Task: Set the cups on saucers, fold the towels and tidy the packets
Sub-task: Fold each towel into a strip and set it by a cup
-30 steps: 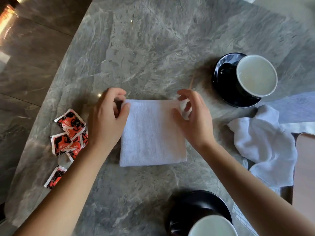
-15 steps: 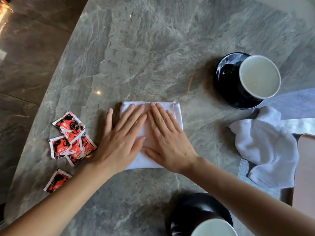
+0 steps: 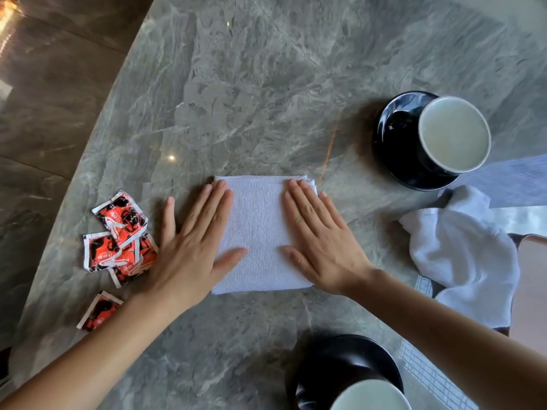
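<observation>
A folded white towel [image 3: 258,232] lies square on the grey marble table [image 3: 266,99]. My left hand [image 3: 195,247] presses flat on its left edge and my right hand [image 3: 319,241] presses flat on its right edge, fingers straight. A second white towel [image 3: 461,253] lies crumpled at the right. Several red and black packets [image 3: 118,241] are scattered to the left of my left hand. A white-lined cup [image 3: 454,134] stands on a black saucer [image 3: 396,149] at the upper right. Another cup [image 3: 370,396] on a black saucer [image 3: 334,368] sits at the bottom edge.
A printed paper sheet [image 3: 515,182] lies at the right beyond the crumpled towel. The table's curved left edge [image 3: 97,128] borders a dark tiled floor [image 3: 44,99]. A tan chair surface [image 3: 529,291] shows at the far right.
My hands let go of the towel's far corners, pressed flat together on its middle, then slid apart to its left and right edges.
</observation>
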Demonstrator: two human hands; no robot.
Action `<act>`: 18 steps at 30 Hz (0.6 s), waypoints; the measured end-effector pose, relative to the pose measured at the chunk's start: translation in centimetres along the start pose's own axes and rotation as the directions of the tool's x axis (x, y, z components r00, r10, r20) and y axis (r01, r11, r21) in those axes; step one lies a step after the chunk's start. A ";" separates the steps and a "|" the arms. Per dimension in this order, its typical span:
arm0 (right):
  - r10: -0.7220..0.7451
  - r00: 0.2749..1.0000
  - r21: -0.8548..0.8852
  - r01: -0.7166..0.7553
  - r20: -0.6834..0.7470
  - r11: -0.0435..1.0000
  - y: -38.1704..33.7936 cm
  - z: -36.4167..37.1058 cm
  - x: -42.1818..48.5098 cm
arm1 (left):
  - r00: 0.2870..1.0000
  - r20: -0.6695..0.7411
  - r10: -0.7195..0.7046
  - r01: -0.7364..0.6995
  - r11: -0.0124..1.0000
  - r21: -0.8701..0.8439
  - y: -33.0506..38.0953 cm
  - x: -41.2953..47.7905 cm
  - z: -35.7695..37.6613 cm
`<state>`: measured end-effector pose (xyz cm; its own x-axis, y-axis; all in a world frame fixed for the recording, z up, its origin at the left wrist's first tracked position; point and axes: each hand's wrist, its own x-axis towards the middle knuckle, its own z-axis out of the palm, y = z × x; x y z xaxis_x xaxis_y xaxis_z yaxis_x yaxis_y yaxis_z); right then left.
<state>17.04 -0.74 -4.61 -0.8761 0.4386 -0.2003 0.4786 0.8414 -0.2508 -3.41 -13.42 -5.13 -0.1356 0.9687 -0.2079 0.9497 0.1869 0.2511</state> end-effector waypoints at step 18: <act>-0.117 0.955 0.043 0.134 -0.271 0.990 2.1 1.0 -5.8 | 0.983 -0.150 0.103 -0.141 0.954 -0.265 2.7 -5.4 0.1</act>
<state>23.20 -1.82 -4.92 -0.9091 0.4057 0.0946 0.3592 0.8783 -0.3157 -0.10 -18.15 -3.40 -0.0774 0.9963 -0.0370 0.8504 0.0854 0.5191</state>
